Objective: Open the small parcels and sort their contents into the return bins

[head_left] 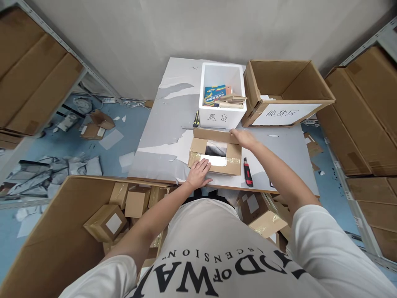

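A small cardboard box (234, 165) lies on the table in front of me, its far flap (212, 134) raised. Through its partly uncovered top a dark and silvery item (216, 148) shows; I cannot make out its kind. My left hand (199, 174) rests on the box's near left side, fingers stretched beside a white label (218, 162), thumb apart. At the far right corner, my right hand (244, 138) pinches the end of the raised flap. Just right of the box lies a red and black utility knife (247, 171), touched by neither hand.
Behind the box stand a white foam bin (221, 118) holding books and a large open carton (288, 93). A yellow and black cutter (196, 119) lies left of the bin. Below the table edge, a big carton (83, 194) holds several parcels. Stacked cartons (362, 107) flank the table.
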